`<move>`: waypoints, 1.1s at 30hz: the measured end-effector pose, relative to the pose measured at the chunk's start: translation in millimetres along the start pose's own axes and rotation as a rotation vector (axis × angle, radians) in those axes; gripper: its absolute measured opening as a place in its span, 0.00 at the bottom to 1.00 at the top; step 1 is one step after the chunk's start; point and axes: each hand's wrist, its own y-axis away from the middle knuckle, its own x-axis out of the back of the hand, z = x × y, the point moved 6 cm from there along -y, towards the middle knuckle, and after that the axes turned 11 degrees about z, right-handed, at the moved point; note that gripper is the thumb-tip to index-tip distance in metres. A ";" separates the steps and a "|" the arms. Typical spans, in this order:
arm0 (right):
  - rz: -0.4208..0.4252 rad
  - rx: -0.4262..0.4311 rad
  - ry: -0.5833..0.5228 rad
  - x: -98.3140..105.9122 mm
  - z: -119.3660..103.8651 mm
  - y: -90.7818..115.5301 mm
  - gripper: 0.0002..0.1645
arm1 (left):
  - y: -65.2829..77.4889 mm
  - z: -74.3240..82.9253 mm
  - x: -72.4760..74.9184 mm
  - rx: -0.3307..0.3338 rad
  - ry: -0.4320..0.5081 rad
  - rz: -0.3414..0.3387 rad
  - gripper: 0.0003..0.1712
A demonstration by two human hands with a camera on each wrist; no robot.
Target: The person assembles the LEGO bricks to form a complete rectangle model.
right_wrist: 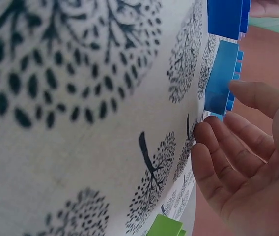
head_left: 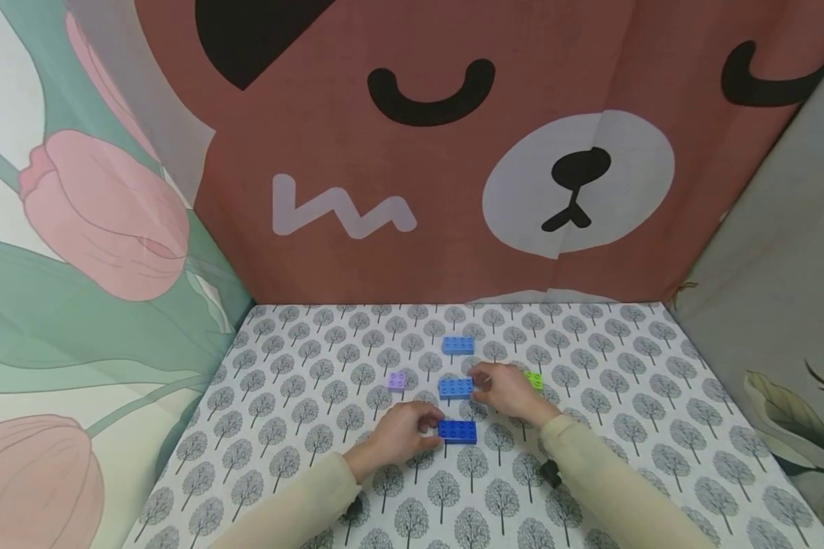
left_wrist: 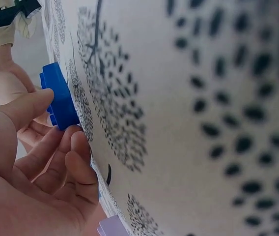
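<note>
Three long toy building bricks lie in a column on the tree-print cloth. My left hand pinches the left end of the nearest, a dark blue brick, with thumb and fingertips; the left wrist view has the thumb on the side of this brick. At the middle, medium blue brick, my right hand grips the right end. In the right wrist view the thumb is at that brick's studded edge, other fingers by its end. The farthest, a lighter blue brick, stands apart from both hands.
A small light purple brick sits left of the column. Partly behind the right hand is a small lime green brick. The cloth ends at a reddish-brown bear-print curtain, with printed curtains on both sides.
</note>
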 end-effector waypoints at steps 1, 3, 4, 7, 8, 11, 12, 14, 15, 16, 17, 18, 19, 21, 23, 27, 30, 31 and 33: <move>-0.001 0.001 -0.001 -0.3 -0.5 -0.4 0.27 | -0.4 -0.3 -0.3 0.006 -0.003 -0.002 0.21; -0.002 0.003 0.003 -1.6 -0.5 -1.0 0.27 | -1.1 -0.6 -0.7 0.010 -0.002 -0.002 0.21; -0.002 0.005 0.009 -2.5 -0.5 -1.2 0.26 | -1.1 -0.7 -0.6 0.011 -0.001 -0.002 0.20; -0.004 0.010 0.016 -3.9 -0.5 -1.7 0.25 | -1.1 -1.2 0.4 0.008 0.008 0.002 0.20; -0.002 0.010 0.019 -4.3 -0.2 -2.0 0.25 | -1.0 -1.6 0.8 0.008 0.015 0.003 0.20; 0.000 0.016 0.021 -3.7 -0.4 -2.4 0.25 | -1.1 -2.8 2.5 0.015 0.035 0.001 0.20; 0.002 0.018 0.022 -3.3 -0.4 -2.4 0.25 | -1.2 -3.6 3.0 0.024 0.043 -0.003 0.20; 0.004 0.020 0.027 -2.6 -0.8 -2.6 0.25 | -1.0 -5.5 3.8 0.049 0.062 -0.008 0.20; 0.005 0.022 0.030 -1.9 -1.3 -2.3 0.24 | -1.1 -6.4 4.3 0.054 0.066 -0.006 0.21; 0.006 0.023 0.031 -1.3 -2.0 -2.1 0.24 | -1.2 -7.5 4.8 0.062 0.069 -0.004 0.21; 0.007 0.022 0.031 -0.7 -2.4 -1.9 0.24 | -1.2 -8.8 5.1 0.072 0.077 -0.004 0.21; 0.009 0.022 0.033 -0.3 -2.7 -1.6 0.24 | -1.2 -9.8 5.7 0.082 0.085 -0.004 0.21; 0.013 0.024 0.033 0.3 -3.0 -1.1 0.23 | -1.2 -10.7 6.1 0.088 0.093 -0.005 0.21; 0.015 0.022 0.035 0.7 -2.3 -0.3 0.23 | -1.5 -12.3 7.2 0.096 0.113 -0.007 0.22; 0.014 0.018 0.039 0.8 -0.7 0.4 0.23 | -1.6 -13.5 8.5 0.106 0.138 -0.016 0.22; 0.011 0.006 0.045 1.6 3.7 2.1 0.23 | -2.9 -15.5 11.1 0.091 0.136 -0.019 0.22; 0.014 0.000 0.043 3.5 6.5 4.1 0.23 | -4.8 -17.7 12.5 0.086 0.124 -0.009 0.22; 0.016 0.003 0.043 4.2 7.2 4.8 0.23 | -5.4 -18.8 12.6 0.093 0.123 -0.008 0.22; 0.020 0.004 0.047 5.9 8.3 6.5 0.23 | -6.7 -21.0 12.8 0.101 0.127 -0.003 0.22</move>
